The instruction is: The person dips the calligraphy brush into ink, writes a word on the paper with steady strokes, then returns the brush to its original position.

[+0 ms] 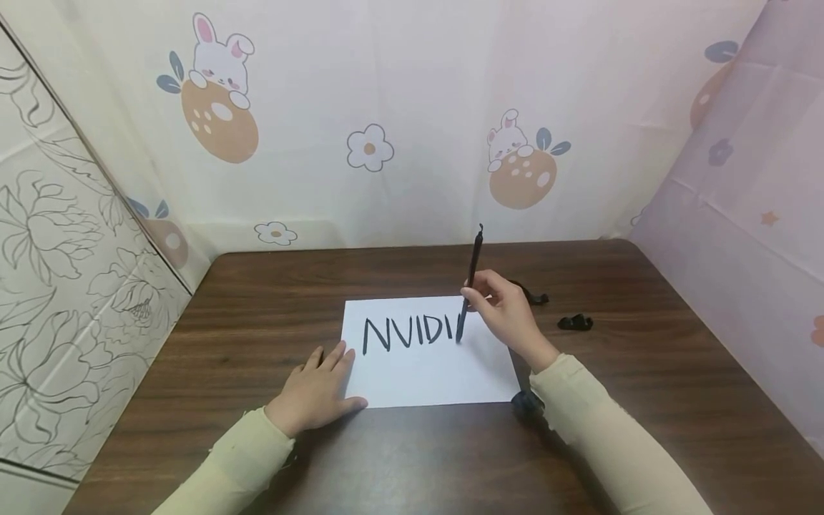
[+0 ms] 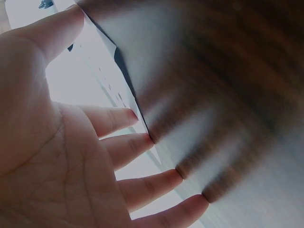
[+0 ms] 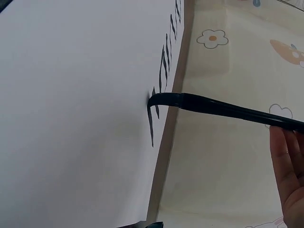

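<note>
A white sheet of paper (image 1: 425,379) lies on the table, with the black letters "NVIDI" (image 1: 407,333) and part of another stroke painted across its upper half. My right hand (image 1: 505,315) pinches a black calligraphy brush (image 1: 475,261) that stands nearly upright, a small loop at its top. In the right wrist view the dark, bent tip of the brush (image 3: 164,99) touches the paper at the newest stroke. With fingers spread, my left hand (image 1: 315,392) rests at the paper's left edge. The left wrist view shows its fingertips (image 2: 142,142) on the paper and table.
The brown wooden table (image 1: 412,465) reaches back to a patterned curtain (image 1: 431,86). A small black item (image 1: 575,322) lies right of the paper, and another black piece (image 1: 537,297) is partly hidden behind my right hand. Below my right wrist shows a dark object (image 1: 526,405).
</note>
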The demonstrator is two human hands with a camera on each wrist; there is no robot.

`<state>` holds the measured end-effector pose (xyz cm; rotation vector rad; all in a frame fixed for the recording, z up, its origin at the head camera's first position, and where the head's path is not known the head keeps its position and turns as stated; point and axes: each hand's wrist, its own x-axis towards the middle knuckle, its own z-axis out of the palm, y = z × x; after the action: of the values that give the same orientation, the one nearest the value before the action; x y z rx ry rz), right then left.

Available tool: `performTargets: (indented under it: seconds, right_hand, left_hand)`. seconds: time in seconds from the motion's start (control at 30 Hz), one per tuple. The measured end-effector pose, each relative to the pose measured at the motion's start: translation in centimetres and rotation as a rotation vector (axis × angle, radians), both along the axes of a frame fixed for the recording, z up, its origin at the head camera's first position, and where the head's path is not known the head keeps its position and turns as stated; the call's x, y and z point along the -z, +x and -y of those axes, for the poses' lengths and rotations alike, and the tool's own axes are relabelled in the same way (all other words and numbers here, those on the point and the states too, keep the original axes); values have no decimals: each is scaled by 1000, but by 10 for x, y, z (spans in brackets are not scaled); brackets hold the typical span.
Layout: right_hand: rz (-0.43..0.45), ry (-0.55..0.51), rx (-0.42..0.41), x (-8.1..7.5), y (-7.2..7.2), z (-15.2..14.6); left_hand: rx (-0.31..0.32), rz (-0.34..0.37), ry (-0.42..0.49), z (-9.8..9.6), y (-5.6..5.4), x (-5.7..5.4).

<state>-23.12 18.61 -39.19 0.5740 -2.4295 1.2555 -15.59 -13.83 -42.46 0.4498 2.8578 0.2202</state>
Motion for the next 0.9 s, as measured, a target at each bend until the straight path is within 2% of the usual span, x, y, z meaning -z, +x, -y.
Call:
performTargets:
  seconds: [0.33,0.53,0.9]
  right_hand:
    - [-57,-114,31,-7,-9,-7]
    - [-111,-148,80,-11,-14,-10]
    - [-109,-167,128,-1,-21,-13]
  left_hand:
    - [1,2,-3,0,-2,1]
    - [7,-2,1,1,-2,1]
    - [10,1,0,0,-1,0]
